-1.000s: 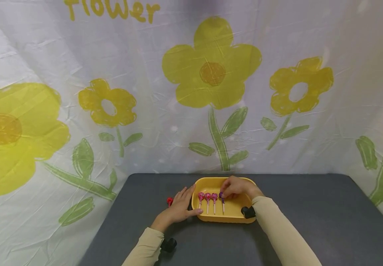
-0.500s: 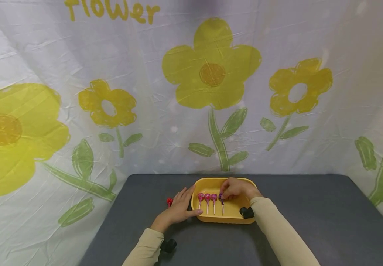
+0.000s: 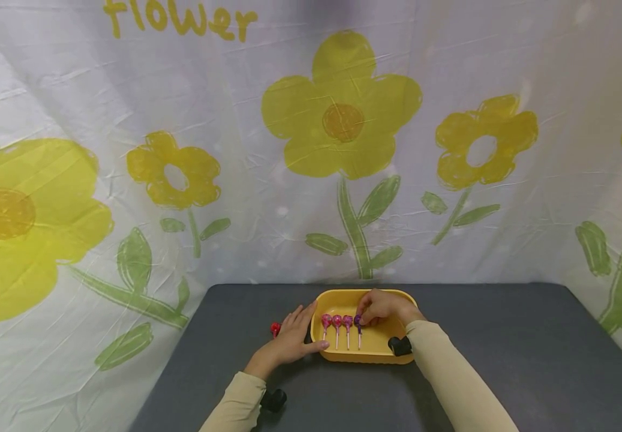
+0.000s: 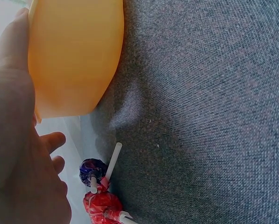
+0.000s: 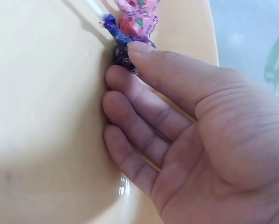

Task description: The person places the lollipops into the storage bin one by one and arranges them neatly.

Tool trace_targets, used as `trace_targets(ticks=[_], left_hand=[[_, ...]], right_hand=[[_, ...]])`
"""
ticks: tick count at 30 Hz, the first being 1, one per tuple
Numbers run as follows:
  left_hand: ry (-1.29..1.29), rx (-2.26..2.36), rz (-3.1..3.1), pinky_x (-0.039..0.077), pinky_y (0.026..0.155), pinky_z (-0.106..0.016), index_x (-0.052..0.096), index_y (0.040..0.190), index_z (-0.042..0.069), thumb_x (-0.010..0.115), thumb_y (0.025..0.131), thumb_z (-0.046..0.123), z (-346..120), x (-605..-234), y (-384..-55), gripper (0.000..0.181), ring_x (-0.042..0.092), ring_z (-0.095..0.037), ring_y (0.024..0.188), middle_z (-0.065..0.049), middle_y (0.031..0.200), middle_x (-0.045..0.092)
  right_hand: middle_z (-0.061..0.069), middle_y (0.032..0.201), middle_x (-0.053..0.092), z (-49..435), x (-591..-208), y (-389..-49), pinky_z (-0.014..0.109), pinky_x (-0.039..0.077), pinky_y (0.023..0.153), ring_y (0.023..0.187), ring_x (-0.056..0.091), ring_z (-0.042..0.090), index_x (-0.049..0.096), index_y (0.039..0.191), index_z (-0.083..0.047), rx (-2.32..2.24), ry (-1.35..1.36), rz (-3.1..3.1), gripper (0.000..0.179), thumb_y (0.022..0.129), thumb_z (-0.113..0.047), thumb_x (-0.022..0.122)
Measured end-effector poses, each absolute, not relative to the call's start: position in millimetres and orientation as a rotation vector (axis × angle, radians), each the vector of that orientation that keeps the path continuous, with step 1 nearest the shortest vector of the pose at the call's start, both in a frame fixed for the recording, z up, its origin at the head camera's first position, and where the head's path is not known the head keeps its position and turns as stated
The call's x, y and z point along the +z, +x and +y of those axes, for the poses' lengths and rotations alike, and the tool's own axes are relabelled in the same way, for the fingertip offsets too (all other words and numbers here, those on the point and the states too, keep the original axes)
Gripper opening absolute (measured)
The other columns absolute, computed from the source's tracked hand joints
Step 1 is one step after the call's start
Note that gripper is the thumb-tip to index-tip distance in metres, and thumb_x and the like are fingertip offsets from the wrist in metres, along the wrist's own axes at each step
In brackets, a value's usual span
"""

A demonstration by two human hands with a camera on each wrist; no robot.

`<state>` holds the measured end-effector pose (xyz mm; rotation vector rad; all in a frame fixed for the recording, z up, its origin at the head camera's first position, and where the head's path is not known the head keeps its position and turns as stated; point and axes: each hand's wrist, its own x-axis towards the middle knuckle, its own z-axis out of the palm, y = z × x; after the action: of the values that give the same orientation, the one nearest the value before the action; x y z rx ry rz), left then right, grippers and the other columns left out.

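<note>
Inside a yellow tray [image 3: 364, 357], my right hand [image 3: 386, 305] pinches the wrapped head of a purple lollipop [image 5: 121, 52] between thumb and index finger. Its white stick points toward the near side. To its left, three pink lollipops [image 3: 337, 321] lie in a row, sticks parallel. The left hand [image 3: 288, 339] rests at the tray's left end with fingers extended and the thumb by the near left corner. Beyond that hand, a red lollipop [image 4: 102, 205] and a dark purple-blue lollipop [image 4: 90, 170] lie on the table; the head view shows only the red one.
The tray stands on a dark grey table [image 3: 483, 360] near its far edge. A white curtain [image 3: 267, 252] printed with yellow flowers hangs behind the table. Black wrist cameras sit on both wrists, the right one [image 3: 399, 345] over the tray's near right corner.
The purple lollipop's stick has swung slightly left, now nearly parallel to the pink ones. The right hand has shifted only a little; the left hand stays at the tray.
</note>
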<state>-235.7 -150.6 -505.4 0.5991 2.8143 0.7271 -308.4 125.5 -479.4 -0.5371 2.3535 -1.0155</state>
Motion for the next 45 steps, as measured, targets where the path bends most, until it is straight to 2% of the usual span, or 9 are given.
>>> trace_targets(ticks=[16,27,32,39,45], left_hand=[[0.57,0.716,2.822,0.009,0.123,-0.062,0.007,0.161,0.018,0.063,0.087,0.064,-151,-508,-237,0.104,0.013,-0.039,0.154,-0.011,0.166,0.022],[0.586,0.726,2.821,0.01,0.123,-0.063,0.007,0.161,0.018,0.064,0.087,0.063,-151,-509,-237,0.104,0.014,-0.039,0.154,-0.013,0.165,0.024],[0.607,0.712,2.828,0.011,0.123,-0.063,0.007,0.161,0.018,0.063,0.088,0.062,-152,-510,-238,0.103,0.013,-0.04,0.154,-0.012,0.165,0.024],[0.599,0.711,2.823,0.01,0.123,-0.063,0.006,0.161,0.019,0.063,0.088,0.062,-153,-508,-237,0.102,0.012,-0.039,0.155,-0.012,0.165,0.023],[0.603,0.702,2.824,0.01,0.123,-0.062,0.007,0.161,0.018,0.062,0.088,0.062,-152,-509,-237,0.102,0.012,-0.039,0.155,-0.012,0.165,0.023]], right_hand=[[0.009,0.086,0.075,128,-484,-311,0.031,0.054,0.067,0.07,0.062,0.013,0.072,0.105,0.0,-1.065,-0.522,2.322,0.019,0.088,-0.008,0.07],[0.01,0.09,0.075,129,-478,-311,0.037,0.059,0.075,0.076,0.069,0.018,0.071,0.107,0.001,-0.999,-0.541,2.339,0.02,0.089,-0.008,0.07],[0.005,0.088,0.074,134,-472,-314,0.034,0.059,0.076,0.077,0.069,0.017,0.071,0.105,-0.002,-0.939,-0.585,2.352,0.019,0.087,-0.01,0.072],[0.009,0.098,0.073,140,-451,-307,0.04,0.057,0.084,0.086,0.069,0.024,0.069,0.115,-0.001,-0.822,-0.606,2.41,0.028,0.09,-0.015,0.07],[0.011,0.104,0.072,157,-440,-304,0.04,0.055,0.078,0.085,0.067,0.025,0.063,0.126,0.001,-0.779,-0.672,2.445,0.04,0.092,-0.018,0.07]])
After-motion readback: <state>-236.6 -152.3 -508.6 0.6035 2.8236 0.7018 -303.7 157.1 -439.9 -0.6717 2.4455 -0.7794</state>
